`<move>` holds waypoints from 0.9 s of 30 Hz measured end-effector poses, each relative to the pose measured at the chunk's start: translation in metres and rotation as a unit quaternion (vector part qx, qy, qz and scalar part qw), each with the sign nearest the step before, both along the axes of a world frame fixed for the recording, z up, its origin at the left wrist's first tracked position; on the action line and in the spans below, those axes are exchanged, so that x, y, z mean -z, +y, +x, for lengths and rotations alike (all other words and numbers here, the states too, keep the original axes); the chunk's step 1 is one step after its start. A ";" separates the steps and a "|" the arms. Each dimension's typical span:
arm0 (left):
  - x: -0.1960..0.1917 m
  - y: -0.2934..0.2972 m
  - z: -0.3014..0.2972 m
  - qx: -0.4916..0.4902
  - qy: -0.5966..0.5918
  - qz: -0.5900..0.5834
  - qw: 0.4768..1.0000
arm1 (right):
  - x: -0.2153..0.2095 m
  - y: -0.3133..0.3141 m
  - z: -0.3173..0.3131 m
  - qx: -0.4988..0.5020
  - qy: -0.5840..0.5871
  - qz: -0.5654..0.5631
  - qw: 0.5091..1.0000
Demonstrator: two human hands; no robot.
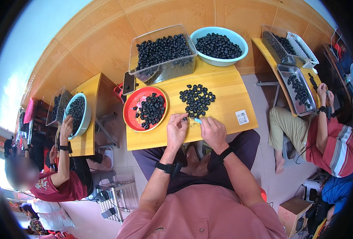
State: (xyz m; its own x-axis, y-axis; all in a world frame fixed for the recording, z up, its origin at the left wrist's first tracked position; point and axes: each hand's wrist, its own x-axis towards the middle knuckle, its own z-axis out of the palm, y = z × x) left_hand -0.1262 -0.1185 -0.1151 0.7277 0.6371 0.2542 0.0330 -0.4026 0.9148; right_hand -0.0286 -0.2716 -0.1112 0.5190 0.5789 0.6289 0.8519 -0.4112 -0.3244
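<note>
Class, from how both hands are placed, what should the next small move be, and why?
Probably bring the teal tool to the small dark piece: the left hand seems to pinch it, and the right hand holds the tool close by.

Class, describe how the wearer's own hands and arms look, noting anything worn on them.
The left hand and right hand show no gloves. A black strap-like wristband circles the left wrist, with a dark blocky piece at its inner side; another black wristband circles the right. Forearms are uncovered below short dusty-pink fabric sleeves.
</note>
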 end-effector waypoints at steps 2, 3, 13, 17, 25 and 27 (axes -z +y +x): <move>0.001 -0.005 -0.002 -0.012 0.001 0.011 1.000 | 0.001 0.001 0.000 0.001 -0.003 0.000 1.000; -0.001 -0.006 -0.003 -0.012 0.003 0.008 1.000 | 0.001 0.000 -0.001 0.002 -0.006 0.001 1.000; 0.006 -0.013 -0.001 0.000 -0.009 0.008 1.000 | -0.003 -0.005 0.001 -0.038 -0.012 0.003 0.999; 0.006 -0.012 -0.002 0.007 0.000 0.056 0.998 | -0.001 -0.004 0.002 -0.043 -0.019 -0.009 0.999; 0.003 -0.013 -0.002 0.014 0.013 0.042 0.999 | -0.001 -0.004 0.002 -0.045 -0.009 -0.018 0.999; 0.004 -0.013 -0.002 0.015 0.006 0.035 0.999 | -0.002 -0.003 0.001 -0.042 -0.007 -0.015 0.999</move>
